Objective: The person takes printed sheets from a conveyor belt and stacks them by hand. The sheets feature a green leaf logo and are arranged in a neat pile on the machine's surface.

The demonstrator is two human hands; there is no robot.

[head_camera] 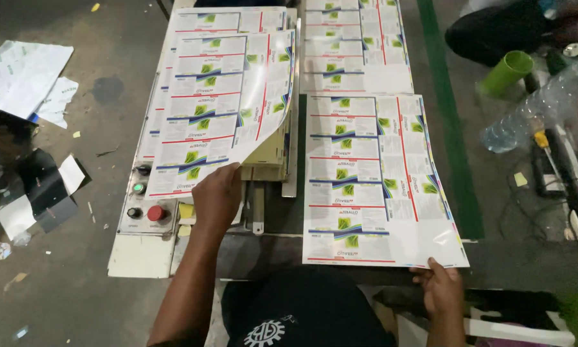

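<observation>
My left hand [217,196] grips the near edge of a printed label sheet [221,109], white with green and blue rows, and holds it lifted and curled over a stack on the left of the machine table. At the near edge of a second printed sheet [379,180], my right hand [442,286] pinches the bottom right part; that sheet lies flat on the dark table. Another pile of the same printed sheets [356,45] lies further back on the right.
A control panel with a green button [138,188], a red button [155,213] and a black knob sits at the machine's left front. Loose paper [19,74] litters the floor at left. A green cup [507,72], a clear plastic bottle [546,106] and cables lie at right.
</observation>
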